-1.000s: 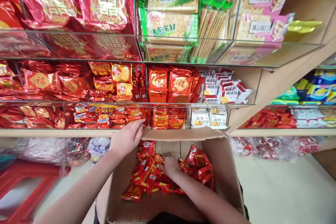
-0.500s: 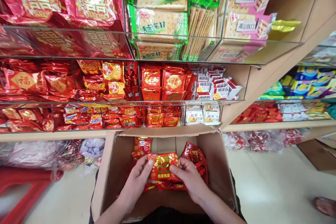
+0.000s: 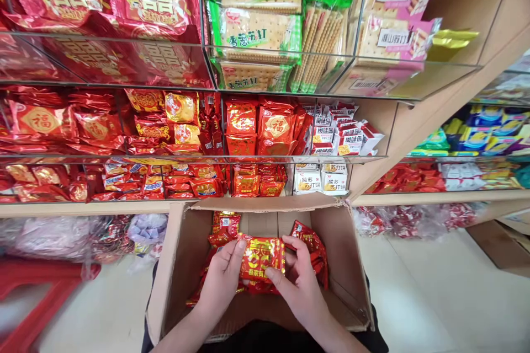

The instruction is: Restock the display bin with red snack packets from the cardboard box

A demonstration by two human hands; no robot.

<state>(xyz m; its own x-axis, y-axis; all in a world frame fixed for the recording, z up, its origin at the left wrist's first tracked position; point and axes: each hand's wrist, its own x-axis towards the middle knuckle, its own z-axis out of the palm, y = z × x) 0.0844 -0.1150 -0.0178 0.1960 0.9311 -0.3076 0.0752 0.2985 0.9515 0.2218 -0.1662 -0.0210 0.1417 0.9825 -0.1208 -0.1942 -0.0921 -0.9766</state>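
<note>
Left hand (image 3: 222,277), right hand (image 3: 301,285) pinch red packet (image 3: 257,255) (gold-lettered).

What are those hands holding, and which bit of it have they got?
A red-and-gold packet, by its two ends: the left hand has the left end, the right hand the right end.

Hands: I count two, left hand (image 3: 222,276) at seven o'clock, right hand (image 3: 300,278) at five.
Held packet (image 3: 261,256): one, at six.
Loose packets (image 3: 313,248): overlapping, so I can't count them.
Boxes: two on my feed, near box (image 3: 342,259) at six, far box (image 3: 499,247) at four.
Stool (image 3: 49,317): one, at eight.
Yellow packet (image 3: 453,43): one, at two.
</note>
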